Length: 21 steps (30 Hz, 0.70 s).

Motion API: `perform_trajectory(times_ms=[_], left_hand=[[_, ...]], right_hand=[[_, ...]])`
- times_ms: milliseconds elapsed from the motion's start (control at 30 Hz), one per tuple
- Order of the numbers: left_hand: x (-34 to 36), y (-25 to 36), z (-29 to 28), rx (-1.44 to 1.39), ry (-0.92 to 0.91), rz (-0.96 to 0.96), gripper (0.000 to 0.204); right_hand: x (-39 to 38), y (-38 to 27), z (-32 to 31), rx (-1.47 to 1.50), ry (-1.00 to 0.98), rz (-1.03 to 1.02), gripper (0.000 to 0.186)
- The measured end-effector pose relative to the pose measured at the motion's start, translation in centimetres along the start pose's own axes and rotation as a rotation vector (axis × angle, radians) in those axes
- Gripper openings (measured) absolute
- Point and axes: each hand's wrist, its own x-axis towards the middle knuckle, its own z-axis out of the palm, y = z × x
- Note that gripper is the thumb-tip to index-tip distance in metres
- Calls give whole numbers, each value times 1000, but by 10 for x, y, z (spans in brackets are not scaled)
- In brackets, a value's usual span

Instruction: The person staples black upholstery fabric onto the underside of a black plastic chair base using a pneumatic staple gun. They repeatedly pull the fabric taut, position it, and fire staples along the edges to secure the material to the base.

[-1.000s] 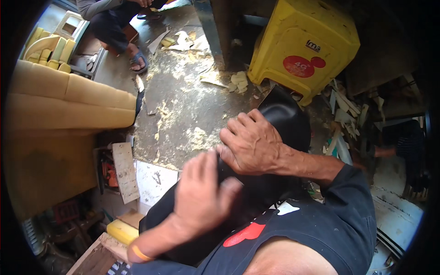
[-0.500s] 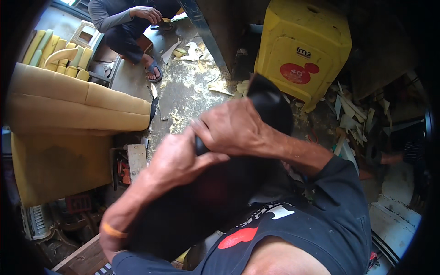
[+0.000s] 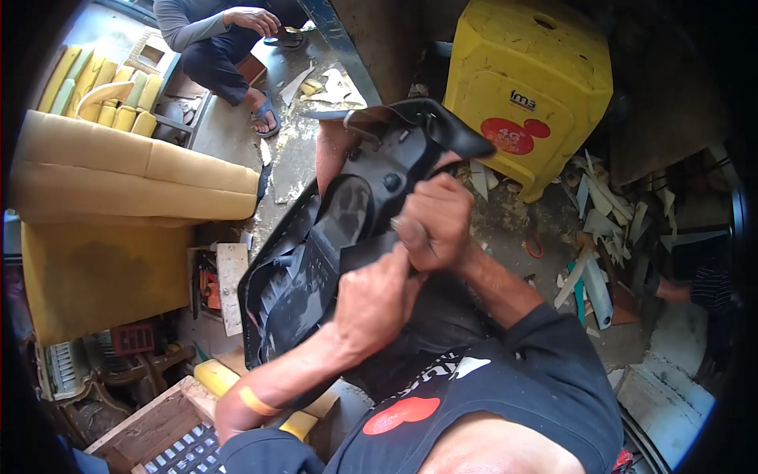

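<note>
A black motorcycle seat (image 3: 347, 209) rests tilted across my lap, its hard plastic underside with ribs and round recesses turned up. Black cover material (image 3: 454, 130) hangs loose around its far end. My left hand (image 3: 371, 292) is closed at the seat's near right edge, pinching the black cover there. Just above it, my right hand (image 3: 438, 221) is closed in a fist on the same edge, thumb bent over. The two hands nearly touch; what lies inside the fingers is mostly hidden.
A yellow plastic stool (image 3: 521, 87) stands ahead on the right. Tan upholstered cushioning (image 3: 134, 170) is at left, above a toolbox (image 3: 229, 288). A wooden crate (image 3: 154, 423) sits lower left. Scraps (image 3: 604, 197) litter the floor. A person (image 3: 225, 51) squats at the far left.
The seat has turned so that its plastic underside now shows. Both hands have shifted, the left toward the right and the right slightly nearer me, and remain closed.
</note>
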Motion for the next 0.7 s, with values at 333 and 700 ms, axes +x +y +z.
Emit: perform_trajectory(times_ms=[333, 700], left_hand=[[-28, -16, 141, 574, 134, 19, 56], [-41, -55, 170, 609, 68, -229, 44]], right_hand=[[-166, 6, -41, -205, -130, 641, 28], [-416, -5, -165, -834, -871, 1704, 90]])
